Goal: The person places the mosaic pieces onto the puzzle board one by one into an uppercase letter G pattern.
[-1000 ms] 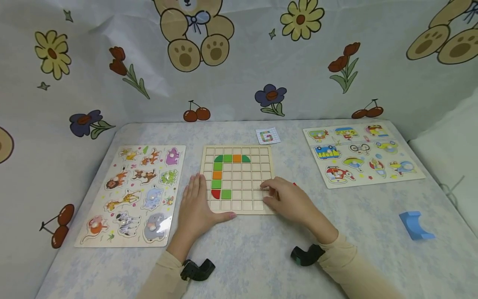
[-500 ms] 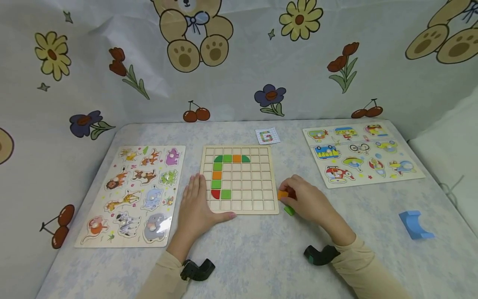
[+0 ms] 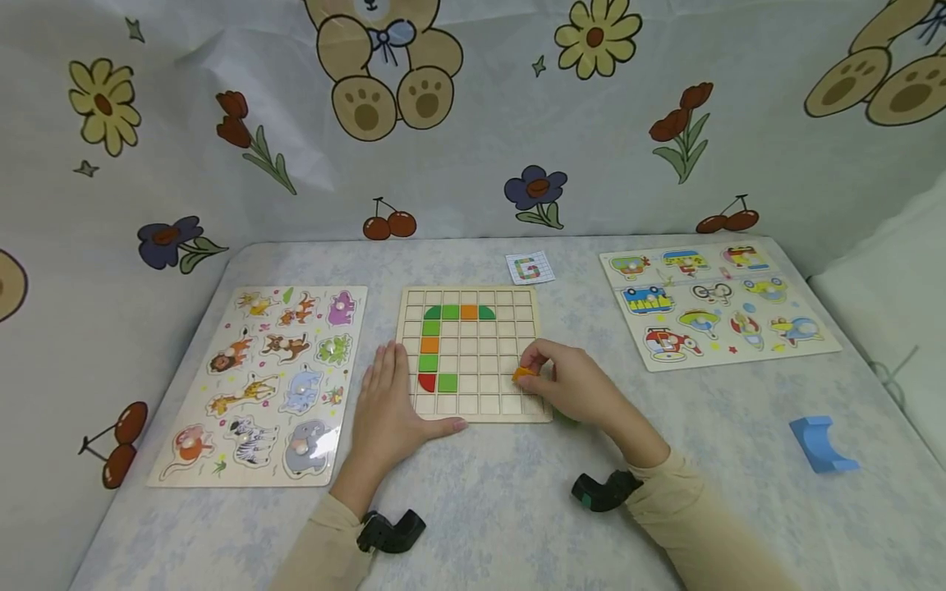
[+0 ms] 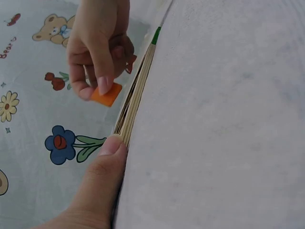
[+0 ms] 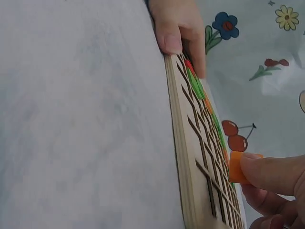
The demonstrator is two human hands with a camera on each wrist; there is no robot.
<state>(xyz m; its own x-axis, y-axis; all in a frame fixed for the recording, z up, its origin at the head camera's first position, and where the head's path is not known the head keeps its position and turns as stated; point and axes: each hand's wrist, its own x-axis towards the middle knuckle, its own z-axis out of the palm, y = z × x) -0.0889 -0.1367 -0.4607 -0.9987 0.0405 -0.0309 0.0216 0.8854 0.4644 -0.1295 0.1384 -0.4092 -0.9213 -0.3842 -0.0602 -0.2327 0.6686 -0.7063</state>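
Pinching a small orange tile [image 3: 523, 374] between thumb and fingertips, the right hand [image 3: 572, 386] hovers over the right side of the wooden grid board [image 3: 510, 304], just above the lower rows. In the right wrist view you can see the tile [image 5: 237, 167] held a bit off the board surface, not sitting in a cell yet. The left hand [image 3: 388, 406] lies flat with fingers straight against the board's left edge, thumb stretched along the front edge, holding nothing, just pressing on it.

On the board there's already a partial shape: green, green, orange and green pieces [image 3: 458, 313] across the top row of the shape, then green, orange, green down the left column, with a red quarter-round [image 3: 426, 382] and a green square [image 3: 447, 382] at the bottom. A bit of green [image 3: 567, 417] peeks out on the tabletop [image 3: 502, 509] under the right hand, can't tell much about it.

Other stuff around: an animal peg puzzle [image 3: 273, 377] off to the left, a vehicle peg puzzle [image 3: 713, 300] off to the right, a little pattern card [image 3: 530, 268] just behind the board, and a blue curved block [image 3: 822, 443] sitting well apart near the right edge.
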